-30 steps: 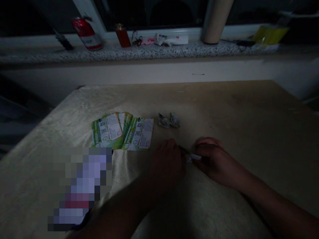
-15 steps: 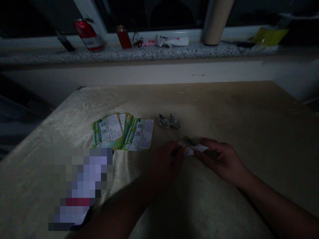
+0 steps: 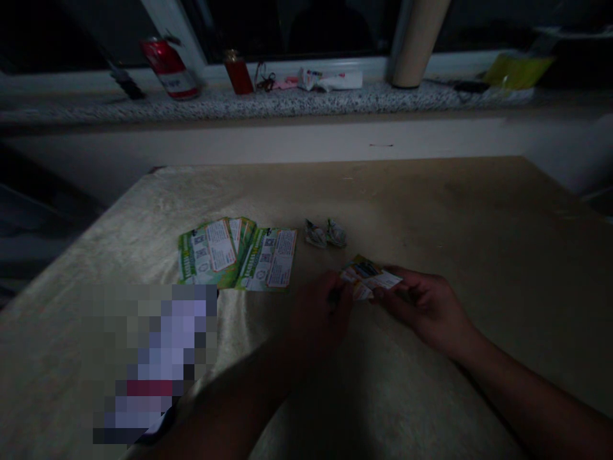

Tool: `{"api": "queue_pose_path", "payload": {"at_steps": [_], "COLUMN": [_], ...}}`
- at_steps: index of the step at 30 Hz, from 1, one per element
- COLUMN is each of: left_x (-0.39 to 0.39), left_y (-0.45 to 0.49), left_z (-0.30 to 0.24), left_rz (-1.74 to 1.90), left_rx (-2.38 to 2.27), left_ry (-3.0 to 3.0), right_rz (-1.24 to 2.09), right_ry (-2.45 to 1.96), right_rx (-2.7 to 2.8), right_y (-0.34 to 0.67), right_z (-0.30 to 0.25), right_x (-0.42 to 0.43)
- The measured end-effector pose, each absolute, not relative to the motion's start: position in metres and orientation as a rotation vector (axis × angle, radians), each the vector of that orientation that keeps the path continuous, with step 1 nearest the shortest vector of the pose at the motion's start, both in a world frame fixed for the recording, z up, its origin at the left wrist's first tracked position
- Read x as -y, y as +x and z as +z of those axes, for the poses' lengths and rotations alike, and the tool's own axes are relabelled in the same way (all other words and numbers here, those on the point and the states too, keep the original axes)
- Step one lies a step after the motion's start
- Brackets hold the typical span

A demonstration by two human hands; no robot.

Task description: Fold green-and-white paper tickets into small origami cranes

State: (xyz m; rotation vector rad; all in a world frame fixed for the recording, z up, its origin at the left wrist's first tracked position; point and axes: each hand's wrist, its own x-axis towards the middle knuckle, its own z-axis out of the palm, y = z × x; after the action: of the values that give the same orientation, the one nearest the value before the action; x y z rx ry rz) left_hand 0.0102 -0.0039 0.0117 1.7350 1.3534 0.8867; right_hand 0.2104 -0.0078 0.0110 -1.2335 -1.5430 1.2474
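Note:
Between my two hands, low over the table, is a partly folded printed paper [image 3: 368, 271] with white, yellow and dark areas. My left hand [image 3: 323, 306] pinches its left edge; shadow hides most of those fingers. On the other side, my right hand [image 3: 424, 303] grips the right corner between thumb and fingers. Two small folded paper pieces [image 3: 325, 234] stand side by side just beyond. To their left lie several green printed leaflets [image 3: 265, 259], overlapping in a fan, with text and square codes.
A phone-like object [image 3: 163, 358], blurred by large pixels, lies at the table's [image 3: 431, 204] left front. Along the stone windowsill [image 3: 287, 105] stand a red can [image 3: 170, 67], a red bottle [image 3: 238, 71], a crumpled white tube [image 3: 335, 79] and a tall tan cylinder [image 3: 419, 45].
The paper between my hands has opened out slightly, its far edge rising so more of the yellow and dark print shows. Both hands stay nearly in place.

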Motion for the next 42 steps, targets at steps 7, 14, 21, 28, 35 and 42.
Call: {"api": "queue_pose_path", "payload": {"at_steps": [7,14,21,28,35,42], "left_x": [0.002,0.004,0.003,0.004,0.005,0.007], "left_y": [0.009,0.007,0.008,0.007,0.006,0.01], "left_z": [0.01,0.014,0.014,0.009,0.005,0.015], "left_rz": [0.904,0.976,1.002,1.008,1.039,1.021], "left_rx": [-1.362,-1.386,-1.383,-1.374,-1.376,-1.397], "left_ry": [1.761,1.747,1.711,1.724,1.769,1.762], "right_rz": [1.211,1.071,1.096,1.187,1.33,1.469], "right_ry": [-1.2,-1.149,-1.129,-1.117,-1.122,-1.164], "right_rx": [1.569,1.688,1.637,1.565,1.42,1.264], "right_y": [0.212,0.214,0.211,0.21,0.209,0.208], "right_z": [0.012,0.009,0.011,0.015,0.013,0.016], "right_x": [0.008,0.007,0.006,0.008,0.008,0.007]}}
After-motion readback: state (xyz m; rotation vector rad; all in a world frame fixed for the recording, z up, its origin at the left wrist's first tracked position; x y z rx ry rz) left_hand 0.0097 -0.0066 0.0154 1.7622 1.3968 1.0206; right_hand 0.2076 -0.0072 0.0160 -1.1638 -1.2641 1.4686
